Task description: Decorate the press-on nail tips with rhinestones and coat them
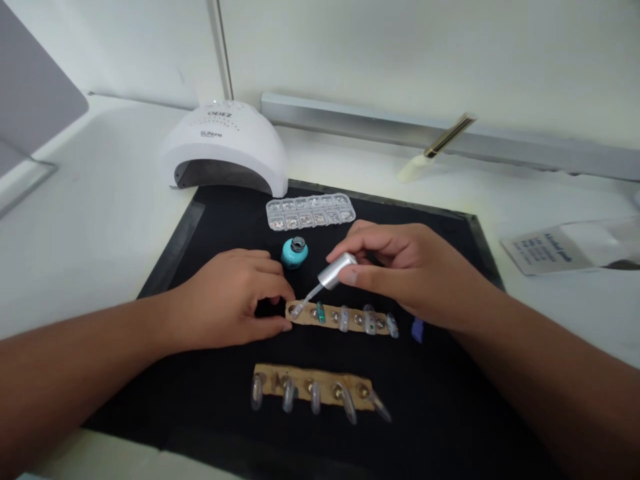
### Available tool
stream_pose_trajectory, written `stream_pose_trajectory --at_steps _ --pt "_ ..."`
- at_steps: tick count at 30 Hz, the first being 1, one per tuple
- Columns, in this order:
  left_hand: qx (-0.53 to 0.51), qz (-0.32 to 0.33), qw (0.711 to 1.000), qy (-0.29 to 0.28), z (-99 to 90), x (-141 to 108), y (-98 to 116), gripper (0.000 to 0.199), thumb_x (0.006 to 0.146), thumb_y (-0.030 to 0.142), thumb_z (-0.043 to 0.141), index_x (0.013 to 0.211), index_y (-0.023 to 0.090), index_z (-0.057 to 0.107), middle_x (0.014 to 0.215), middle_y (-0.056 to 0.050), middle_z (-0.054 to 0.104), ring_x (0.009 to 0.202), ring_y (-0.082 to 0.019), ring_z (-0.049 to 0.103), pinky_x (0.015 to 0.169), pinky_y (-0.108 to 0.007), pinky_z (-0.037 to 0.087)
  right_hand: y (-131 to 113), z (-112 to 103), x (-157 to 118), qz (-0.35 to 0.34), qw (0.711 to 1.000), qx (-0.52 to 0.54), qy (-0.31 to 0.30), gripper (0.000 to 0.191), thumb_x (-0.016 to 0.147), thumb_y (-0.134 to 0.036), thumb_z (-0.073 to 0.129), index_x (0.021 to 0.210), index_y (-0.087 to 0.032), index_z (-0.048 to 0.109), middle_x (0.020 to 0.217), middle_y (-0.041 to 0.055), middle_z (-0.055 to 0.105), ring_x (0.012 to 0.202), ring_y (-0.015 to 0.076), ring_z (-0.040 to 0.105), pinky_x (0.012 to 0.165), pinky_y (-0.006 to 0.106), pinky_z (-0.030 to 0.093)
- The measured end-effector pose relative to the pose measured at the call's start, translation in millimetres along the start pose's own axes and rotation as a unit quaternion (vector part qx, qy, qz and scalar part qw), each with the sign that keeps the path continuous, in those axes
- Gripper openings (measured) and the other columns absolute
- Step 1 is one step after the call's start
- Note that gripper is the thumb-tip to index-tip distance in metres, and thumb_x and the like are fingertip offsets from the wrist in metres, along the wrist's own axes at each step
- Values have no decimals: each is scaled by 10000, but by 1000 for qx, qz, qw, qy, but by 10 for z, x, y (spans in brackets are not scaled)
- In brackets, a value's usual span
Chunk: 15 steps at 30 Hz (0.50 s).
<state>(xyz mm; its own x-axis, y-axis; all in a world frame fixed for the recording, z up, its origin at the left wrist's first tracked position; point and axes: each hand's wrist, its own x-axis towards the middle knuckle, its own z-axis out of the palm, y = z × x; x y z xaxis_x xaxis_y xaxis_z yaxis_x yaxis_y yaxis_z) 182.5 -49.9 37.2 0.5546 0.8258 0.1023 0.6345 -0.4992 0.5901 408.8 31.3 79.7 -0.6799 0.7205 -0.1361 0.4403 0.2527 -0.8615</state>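
My right hand [395, 263] pinches the silver cap of a nail polish brush [333, 272]. The brush slants down to the left, its tip at the nail tip on the left end of a cardboard strip [355, 317]. Several false nails stand along this strip, one of them a green glitter nail [321, 313]. The thumb and forefinger of my left hand [245, 297] grip the strip's left end. Just behind that hand stands an uncapped turquoise polish bottle [294, 255]. A second cardboard strip [325, 379] with several clear or pale nails lies nearer to me.
Behind the bottle lies a clear compartment box [311, 212] of small decorations. A white nail lamp [225, 147] stands at the back left of the black mat [200, 413]. On the right are a brush [435, 150], an alcohol pad packet [547, 248] and a small purple piece [417, 329].
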Motion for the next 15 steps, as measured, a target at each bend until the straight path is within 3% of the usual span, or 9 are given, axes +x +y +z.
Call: stream_pose_trajectory --at_steps 4,7,11,15 --pt "2 2 1000 -2 -1 1 -2 133 835 300 691 929 208 715 790 21 671 755 -151 576 697 -294 430 62 -46 22 -9 999 29 18 265 748 -426 716 833 -177 752 715 25 624 614 131 544 546 268 416" --pt "3 3 1000 2 3 2 -3 140 828 299 698 935 209 713 792 24 674 759 -151 581 694 -295 434 52 -38 -3 -30 998 53 -8 221 745 -379 738 838 -179 752 694 3 596 606 120 543 541 257 418" --pt "5 5 1000 1 7 -1 -2 120 829 288 694 916 206 706 793 24 673 755 -147 585 698 -298 438 9 4 -35 -60 996 37 -47 185 763 -330 737 883 -190 758 732 -10 585 601 97 546 545 243 427" --pt "4 5 1000 4 12 -4 -7 129 829 294 695 927 210 708 808 25 676 766 -149 582 702 -298 439 0 17 -28 -65 997 11 -32 194 769 -336 725 890 -187 758 722 -12 580 594 94 539 541 242 416"
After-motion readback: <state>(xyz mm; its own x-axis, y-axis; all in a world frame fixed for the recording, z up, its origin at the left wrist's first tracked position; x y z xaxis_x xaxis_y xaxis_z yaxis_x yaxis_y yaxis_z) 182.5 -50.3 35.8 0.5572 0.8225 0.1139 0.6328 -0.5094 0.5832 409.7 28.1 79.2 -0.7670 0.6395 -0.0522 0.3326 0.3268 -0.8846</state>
